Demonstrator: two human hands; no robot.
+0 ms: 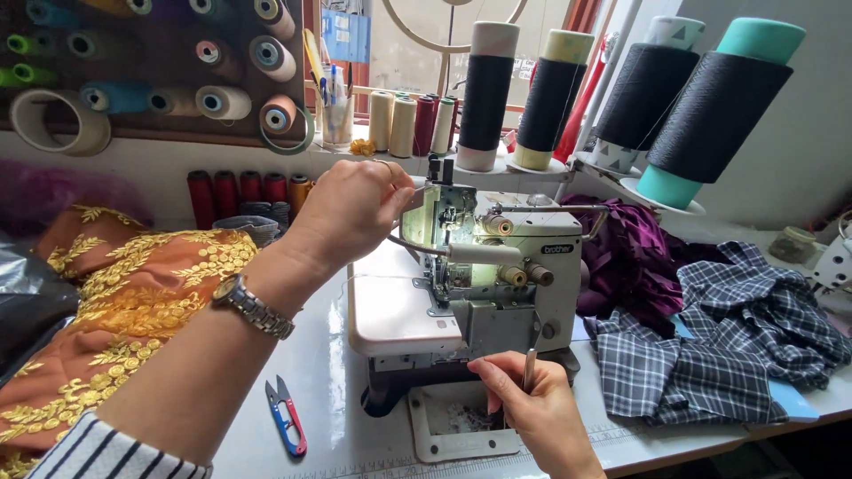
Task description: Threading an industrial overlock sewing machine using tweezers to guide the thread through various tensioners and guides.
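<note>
The sewing machine (497, 275) stands mid-table (328, 372). Left of it lie the snips (286, 427) and, farther left, embroidered fabric (124, 302). Right of it lies checked cloth (710, 346). Behind it stand thread cones (612, 98); spools (222, 102) hang on the wall behind, left.

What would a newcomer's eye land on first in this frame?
Probably the lit overlock sewing machine at centre, with the left hand reaching to its top and the right hand holding tweezers at its base. Next, the four big black thread cones standing behind it on the right. Then the orange fabric with gold embroidery heaped at left, opposite a crumpled plaid cloth.
</note>
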